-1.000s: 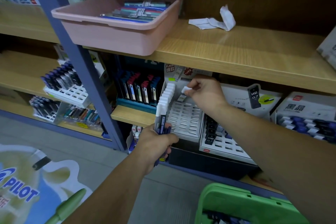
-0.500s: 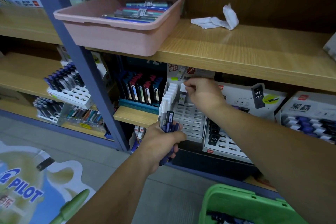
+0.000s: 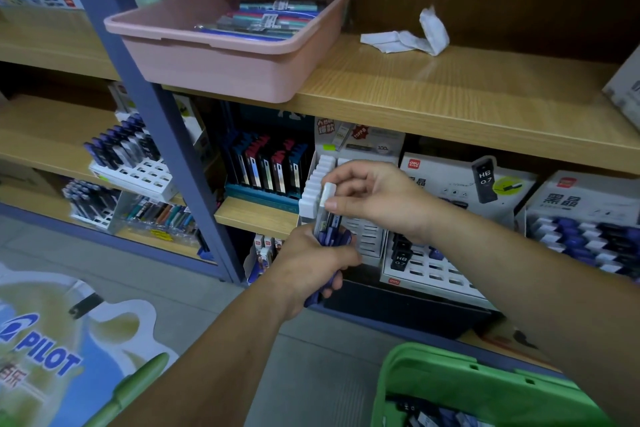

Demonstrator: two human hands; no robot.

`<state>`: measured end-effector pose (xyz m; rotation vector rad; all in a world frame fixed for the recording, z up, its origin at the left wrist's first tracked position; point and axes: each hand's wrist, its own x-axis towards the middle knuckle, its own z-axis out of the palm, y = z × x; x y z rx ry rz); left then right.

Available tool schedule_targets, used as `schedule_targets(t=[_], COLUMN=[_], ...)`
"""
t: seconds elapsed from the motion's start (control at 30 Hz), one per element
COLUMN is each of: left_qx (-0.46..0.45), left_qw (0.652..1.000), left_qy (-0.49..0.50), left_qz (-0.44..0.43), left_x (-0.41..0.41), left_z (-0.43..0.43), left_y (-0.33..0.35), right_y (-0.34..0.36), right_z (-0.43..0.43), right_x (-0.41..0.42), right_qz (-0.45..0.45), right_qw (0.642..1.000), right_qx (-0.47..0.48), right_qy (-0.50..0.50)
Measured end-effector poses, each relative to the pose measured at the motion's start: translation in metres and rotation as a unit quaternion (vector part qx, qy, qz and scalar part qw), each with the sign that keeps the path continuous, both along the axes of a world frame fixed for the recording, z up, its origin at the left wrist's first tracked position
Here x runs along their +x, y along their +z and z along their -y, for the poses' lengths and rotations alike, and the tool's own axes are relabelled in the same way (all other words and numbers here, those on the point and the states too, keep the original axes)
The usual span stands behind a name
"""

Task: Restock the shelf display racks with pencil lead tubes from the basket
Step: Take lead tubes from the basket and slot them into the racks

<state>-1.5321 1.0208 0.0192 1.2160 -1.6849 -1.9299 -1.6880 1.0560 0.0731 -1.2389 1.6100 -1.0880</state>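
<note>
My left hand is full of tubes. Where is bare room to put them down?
The upper shelf is bare between the pink tray and the crumpled paper, and from the paper to the grey box. The lower shelf is crowded: racks stand side by side.

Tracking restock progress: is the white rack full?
Not full. The white rack's left column holds white-capped tubes; the visible slots beside it are empty. The right hand hides part.

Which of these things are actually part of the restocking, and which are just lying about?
Part of the job: bundle of lead tubes, white-capped tube, white rack, green basket.
Just lying about: pink tray, crumpled white paper, Pilot floor poster.
</note>
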Motion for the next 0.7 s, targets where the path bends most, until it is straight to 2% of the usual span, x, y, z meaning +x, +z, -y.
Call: schedule_targets(t=[0.2, 0.3, 0.37, 0.43, 0.53, 0.6, 0.63, 0.7], left_qx=[-0.003, 0.017, 0.026, 0.022, -0.014, -0.053, -0.072, -0.088], left_qw=[0.999, 0.997, 0.996, 0.996, 0.999, 0.992, 0.987, 0.987], left_qy=[-0.042, -0.067, -0.079, -0.082, 0.010, 0.111, 0.135, 0.121], left_qz=[0.007, 0.026, 0.027, 0.038, 0.037, -0.015, -0.039, -0.065], left_x=[0.003, 0.004, 0.005, 0.006, 0.004, 0.001, 0.000, -0.003], left_z=[-0.003, -0.003, -0.003, -0.003, 0.000, 0.004, 0.004, 0.000], left_y=[0.003, 0.002, -0.001, -0.004, -0.006, -0.005, -0.004, 0.000], right_y=[-0.002, 0.003, 0.010, 0.014, 0.011, 0.006, 0.005, 0.003], right_z=[-0.002, -0.004, -0.002, 0.000, -0.001, -0.003, -0.004, -0.005], right_x=[-0.008, -0.006, -0.009, -0.014, -0.017, -0.017, -0.017, -0.013], right_qz=[0.050, 0.108, 0.168, 0.186, 0.127, 0.103, 0.099, 0.104], right_qw=[0.998, 0.993, 0.983, 0.974, 0.967, 0.961, 0.959, 0.957], right_qx=[-0.005, -0.020, -0.030, -0.029, -0.014, 0.002, 0.016, 0.045], right_qy=[-0.024, -0.033, -0.065, -0.126, -0.222, -0.257, -0.264, -0.265])
